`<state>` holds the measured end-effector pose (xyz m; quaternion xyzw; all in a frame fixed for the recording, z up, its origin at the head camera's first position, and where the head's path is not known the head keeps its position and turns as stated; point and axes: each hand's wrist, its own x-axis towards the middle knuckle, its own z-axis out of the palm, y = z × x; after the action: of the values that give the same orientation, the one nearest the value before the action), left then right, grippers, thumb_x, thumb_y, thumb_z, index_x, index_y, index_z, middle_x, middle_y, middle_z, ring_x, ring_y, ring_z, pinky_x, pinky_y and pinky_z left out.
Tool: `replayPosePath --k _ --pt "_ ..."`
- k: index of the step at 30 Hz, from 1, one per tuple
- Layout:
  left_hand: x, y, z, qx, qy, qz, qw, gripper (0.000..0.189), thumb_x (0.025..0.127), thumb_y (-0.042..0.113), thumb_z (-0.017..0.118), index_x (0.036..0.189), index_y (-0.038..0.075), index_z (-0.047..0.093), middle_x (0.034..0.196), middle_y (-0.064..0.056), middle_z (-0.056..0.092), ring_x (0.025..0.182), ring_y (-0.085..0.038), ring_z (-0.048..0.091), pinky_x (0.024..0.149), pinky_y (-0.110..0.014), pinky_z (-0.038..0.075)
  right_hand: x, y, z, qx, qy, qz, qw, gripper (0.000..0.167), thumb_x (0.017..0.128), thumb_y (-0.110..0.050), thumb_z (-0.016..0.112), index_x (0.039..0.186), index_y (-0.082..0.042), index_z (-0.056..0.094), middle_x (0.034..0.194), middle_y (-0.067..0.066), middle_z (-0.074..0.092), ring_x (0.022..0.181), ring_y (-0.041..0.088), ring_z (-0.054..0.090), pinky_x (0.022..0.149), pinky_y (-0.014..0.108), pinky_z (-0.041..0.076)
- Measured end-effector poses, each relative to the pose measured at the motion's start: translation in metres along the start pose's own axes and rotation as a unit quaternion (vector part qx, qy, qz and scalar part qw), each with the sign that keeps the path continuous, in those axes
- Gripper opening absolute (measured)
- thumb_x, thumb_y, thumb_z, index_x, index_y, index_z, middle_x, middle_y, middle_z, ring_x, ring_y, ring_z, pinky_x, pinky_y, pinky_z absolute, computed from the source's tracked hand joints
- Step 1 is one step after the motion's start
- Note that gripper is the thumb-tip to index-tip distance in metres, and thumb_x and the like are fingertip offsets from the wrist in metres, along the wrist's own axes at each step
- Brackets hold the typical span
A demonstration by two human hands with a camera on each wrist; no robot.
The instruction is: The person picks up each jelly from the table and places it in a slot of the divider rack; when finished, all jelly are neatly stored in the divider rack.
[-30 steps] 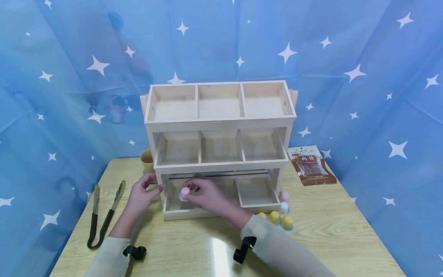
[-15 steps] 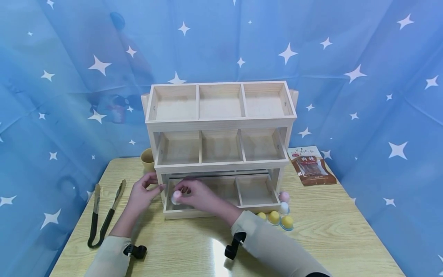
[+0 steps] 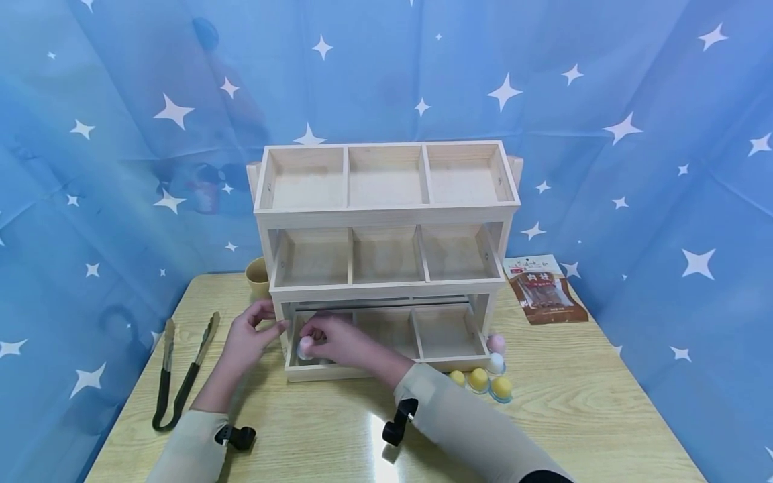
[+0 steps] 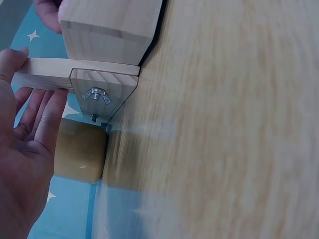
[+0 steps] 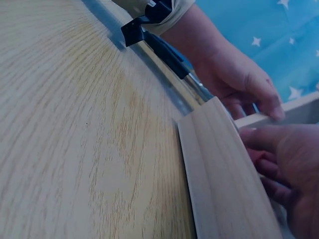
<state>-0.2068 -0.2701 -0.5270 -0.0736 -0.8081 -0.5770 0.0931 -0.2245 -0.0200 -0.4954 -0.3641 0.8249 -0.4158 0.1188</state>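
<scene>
A three-tier wooden rack [image 3: 386, 218] stands on the table, each tier a tray with three compartments. My left hand [image 3: 247, 341] holds the rack's left upright post [image 4: 45, 72], thumb on one side and fingers on the other. In the left compartment of the bottom tray [image 3: 338, 374], my right hand [image 3: 344, 343] pinches a small pale-pink, round-topped piece [image 3: 306, 345] near the left wall. The right wrist view shows the right hand [image 5: 296, 164] just behind the tray's front board [image 5: 229, 174], its fingertips partly hidden.
Several yellow round-topped pieces [image 3: 478, 380], a white one [image 3: 496, 363] and a pink one [image 3: 496, 343] sit by the rack's right front. Black-handled tongs [image 3: 181, 382] lie left. A tan cup [image 3: 257, 276] stands behind the left post; a brown snack packet [image 3: 545, 290] lies right.
My right hand has moved left within the bottom tray's left compartment, carrying the pink piece toward the left wall. The left hand stays on the post.
</scene>
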Motion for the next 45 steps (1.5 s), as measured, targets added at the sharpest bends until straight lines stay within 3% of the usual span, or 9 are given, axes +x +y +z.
replayPosePath --k 8,21,32,39,45 --pt "0.0 -0.002 -0.001 -0.006 -0.007 -0.005 0.9999 0.038 0.102 0.015 0.083 0.136 0.003 0.07 0.122 -0.02 0.074 0.108 -0.008 0.068 0.112 -0.064 0.044 0.005 0.001 0.005 -0.035 -0.016 0.009 0.9992 0.023 0.1 -0.015 0.084 0.121 -0.008 0.076 0.105 -0.005 0.074 0.091 0.001 0.065 0.082 0.018 0.055" --pt "0.0 -0.001 -0.003 0.003 -0.013 -0.008 0.9999 0.039 0.103 0.018 0.083 0.137 0.005 0.069 0.123 -0.019 0.073 0.11 -0.008 0.067 0.113 -0.066 0.043 0.009 0.002 0.01 -0.085 -0.02 -0.012 0.9961 0.014 0.1 -0.014 0.085 0.111 -0.01 0.077 0.102 -0.005 0.07 0.09 0.001 0.063 0.082 0.016 0.052" --pt "0.001 -0.001 -0.001 -0.004 -0.01 -0.012 0.9999 0.039 0.102 0.016 0.084 0.136 0.004 0.069 0.122 -0.018 0.073 0.109 -0.009 0.067 0.113 -0.065 0.043 0.007 0.002 0.009 -0.046 -0.018 0.003 0.9988 0.02 0.099 -0.012 0.085 0.117 -0.006 0.077 0.106 -0.001 0.074 0.088 -0.001 0.066 0.079 0.016 0.055" --pt "0.001 0.0 -0.002 -0.003 -0.017 -0.008 0.9998 0.039 0.103 0.017 0.083 0.137 0.005 0.068 0.124 -0.019 0.072 0.11 -0.01 0.066 0.115 -0.068 0.04 -0.006 -0.004 0.0 -0.004 -0.001 0.015 0.9999 0.03 0.101 -0.02 0.084 0.126 -0.006 0.076 0.111 0.0 0.077 0.096 0.004 0.069 0.083 0.02 0.058" --pt "0.001 0.0 -0.003 0.005 -0.014 -0.009 0.9999 0.041 0.102 0.015 0.084 0.138 0.004 0.068 0.124 -0.019 0.072 0.11 -0.011 0.065 0.115 -0.068 0.041 -0.03 -0.016 -0.012 -0.043 0.042 -0.026 0.9979 0.032 0.103 -0.034 0.083 0.121 -0.009 0.077 0.118 0.0 0.075 0.108 0.013 0.07 0.095 0.025 0.057"
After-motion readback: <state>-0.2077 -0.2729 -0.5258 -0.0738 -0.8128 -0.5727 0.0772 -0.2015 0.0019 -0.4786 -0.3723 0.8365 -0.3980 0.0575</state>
